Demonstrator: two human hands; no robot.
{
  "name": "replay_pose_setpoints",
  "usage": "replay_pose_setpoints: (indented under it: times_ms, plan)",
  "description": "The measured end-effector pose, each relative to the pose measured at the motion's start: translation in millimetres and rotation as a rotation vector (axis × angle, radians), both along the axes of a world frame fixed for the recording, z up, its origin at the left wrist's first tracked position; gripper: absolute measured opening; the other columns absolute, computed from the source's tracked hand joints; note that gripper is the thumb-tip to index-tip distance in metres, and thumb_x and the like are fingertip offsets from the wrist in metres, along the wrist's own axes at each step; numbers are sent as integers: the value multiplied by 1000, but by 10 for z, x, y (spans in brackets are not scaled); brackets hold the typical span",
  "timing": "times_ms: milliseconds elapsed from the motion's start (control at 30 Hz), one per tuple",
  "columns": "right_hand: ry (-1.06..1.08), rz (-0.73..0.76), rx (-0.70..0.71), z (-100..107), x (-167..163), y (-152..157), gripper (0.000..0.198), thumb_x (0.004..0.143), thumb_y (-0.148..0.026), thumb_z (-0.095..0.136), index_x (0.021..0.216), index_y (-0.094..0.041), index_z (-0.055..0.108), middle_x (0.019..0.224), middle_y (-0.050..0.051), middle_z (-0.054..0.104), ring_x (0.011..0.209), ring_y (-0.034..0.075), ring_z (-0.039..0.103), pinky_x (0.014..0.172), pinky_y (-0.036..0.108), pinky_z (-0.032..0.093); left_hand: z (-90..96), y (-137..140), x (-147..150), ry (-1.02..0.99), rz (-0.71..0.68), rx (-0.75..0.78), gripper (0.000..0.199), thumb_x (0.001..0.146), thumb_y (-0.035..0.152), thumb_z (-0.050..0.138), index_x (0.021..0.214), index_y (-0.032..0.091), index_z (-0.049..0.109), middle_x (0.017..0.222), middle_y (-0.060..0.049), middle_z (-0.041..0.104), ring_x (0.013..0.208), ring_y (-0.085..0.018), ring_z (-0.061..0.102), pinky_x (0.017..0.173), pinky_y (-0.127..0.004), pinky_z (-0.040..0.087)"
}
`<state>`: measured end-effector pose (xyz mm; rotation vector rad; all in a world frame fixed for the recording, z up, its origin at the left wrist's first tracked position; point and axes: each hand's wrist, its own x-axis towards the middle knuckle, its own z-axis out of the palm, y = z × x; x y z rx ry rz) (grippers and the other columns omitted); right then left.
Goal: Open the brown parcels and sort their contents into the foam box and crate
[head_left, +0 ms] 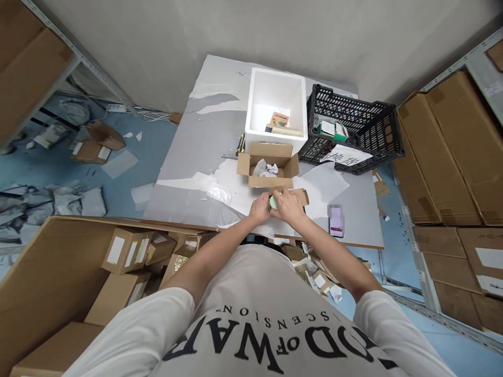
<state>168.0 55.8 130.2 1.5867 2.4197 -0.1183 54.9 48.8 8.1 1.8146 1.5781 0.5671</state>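
At the table's front, my left hand (260,208) and my right hand (289,205) meet around a small pale-green round item (273,202). The fingers of both are closed on it and hide most of its shape, so its kind is unclear. Just beyond them is an open cardboard box (270,181) with its flaps spread and crumpled white paper (271,169) inside. Part of a smaller cardboard piece or box (303,197) shows behind my right hand, mostly covered by it.
Behind stand a white foam box (251,104) holding small boxes and a black plastic crate (361,131) with a handwritten paper label. A phone (336,221) lies at right. Yellow-black cutter (240,144) beside the foam box. A large carton (78,222) of parcels is at lower left.
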Motion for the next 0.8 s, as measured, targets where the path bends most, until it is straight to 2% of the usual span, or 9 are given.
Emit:
replay_pose_setpoints:
  times_ms: [167, 300, 500, 633, 700, 800]
  plan:
    - [44, 31, 6, 429, 38, -32, 45, 76, -42, 63, 115, -21, 55, 105, 14, 54, 90, 29, 56, 70, 35, 40, 32, 6, -47, -42, 3, -20, 61, 64, 36, 71, 116, 16, 46, 112, -15, 57, 107, -36, 57, 84, -45, 48]
    - [114, -3, 58, 791, 123, -74, 47, 74, -44, 64, 116, -24, 57, 102, 11, 53, 88, 26, 54, 66, 31, 38, -7, 14, -84, -35, 3, -7, 72, 62, 41, 74, 122, 16, 42, 116, -15, 56, 110, -34, 57, 84, -44, 48]
    - [353, -47, 208, 1152, 387, -160, 52, 73, -45, 63, 120, -23, 58, 94, 8, 55, 80, 24, 55, 67, 32, 40, -69, -17, -137, -50, 64, -13, 94, 47, 52, 84, 124, 19, 41, 119, -13, 55, 113, -35, 55, 88, -46, 47]
    - [595, -179, 273, 1121, 617, -216, 46, 71, -41, 65, 113, -24, 60, 94, 6, 59, 74, 21, 56, 69, 34, 44, -24, -58, -144, -125, 119, 16, 103, 45, 56, 84, 131, 20, 38, 125, -17, 53, 118, -38, 53, 90, -49, 47]
    - [759, -289, 257, 970, 706, -234, 43, 70, -40, 65, 110, -24, 59, 95, 5, 60, 65, 17, 53, 66, 34, 45, 13, -79, -150, -160, 133, 22, 108, 46, 55, 85, 134, 19, 35, 129, -19, 50, 122, -39, 49, 94, -52, 45]
    - [1117, -470, 181, 599, 731, -259, 43, 72, -41, 63, 110, -23, 54, 98, 4, 60, 61, 13, 51, 59, 31, 47, 62, -121, -171, -222, 127, 6, 112, 46, 53, 85, 137, 17, 31, 136, -20, 45, 128, -39, 44, 101, -54, 40]
